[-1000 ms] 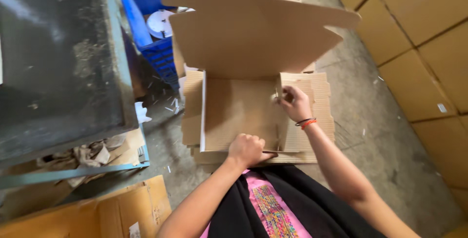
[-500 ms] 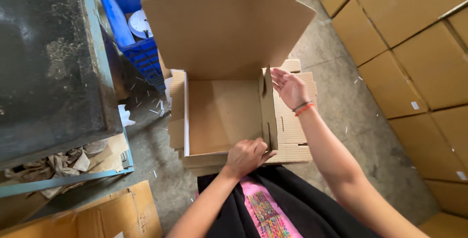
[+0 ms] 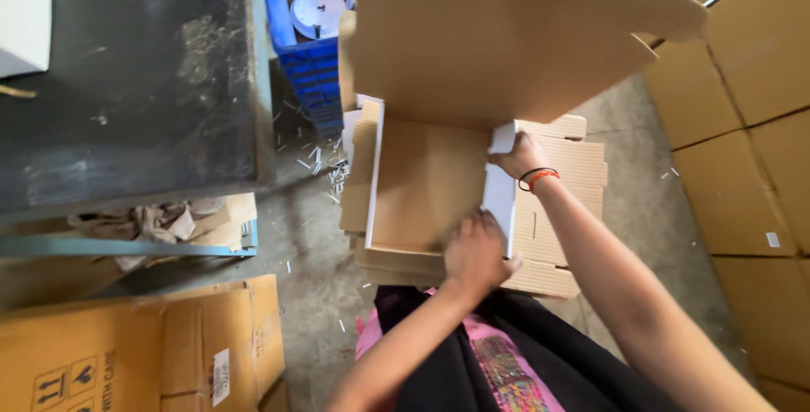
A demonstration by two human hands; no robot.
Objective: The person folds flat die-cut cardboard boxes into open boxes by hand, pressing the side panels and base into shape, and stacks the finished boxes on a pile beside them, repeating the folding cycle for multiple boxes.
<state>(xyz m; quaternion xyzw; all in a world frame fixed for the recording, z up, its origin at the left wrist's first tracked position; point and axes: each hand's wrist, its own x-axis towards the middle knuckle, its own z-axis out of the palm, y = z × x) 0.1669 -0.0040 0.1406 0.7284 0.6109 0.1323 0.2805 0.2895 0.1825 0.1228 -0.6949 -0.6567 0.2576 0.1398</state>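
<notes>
The left hand (image 3: 475,253) is curled shut, pressing down on the near edge of a half-folded cardboard box (image 3: 426,182), right where the near wall meets the white side flap (image 3: 499,197). The right hand (image 3: 521,154) is closed around the far top of that same upright flap, fingers wrapped over its edge; a dark and red band sits on the wrist. The box lies low in front of the person, on top of a stack of flat cardboard blanks (image 3: 557,209) on the floor (image 3: 304,243). Its brown floor panel is bare, and its big lid (image 3: 506,40) stands raised at the far side, hiding what lies beyond.

To the left, the dark table (image 3: 143,83) edge comes near the box, with a narrow strip of littered floor between. A blue crate (image 3: 308,74) at the far left holds a white round reel (image 3: 316,11). Under the table sits a shelf with crumpled paper scraps (image 3: 152,222). A closed brown carton (image 3: 135,353) stands near left. Stacked cartons (image 3: 751,125) wall in the right side, leaving a floor strip beside the blanks.
</notes>
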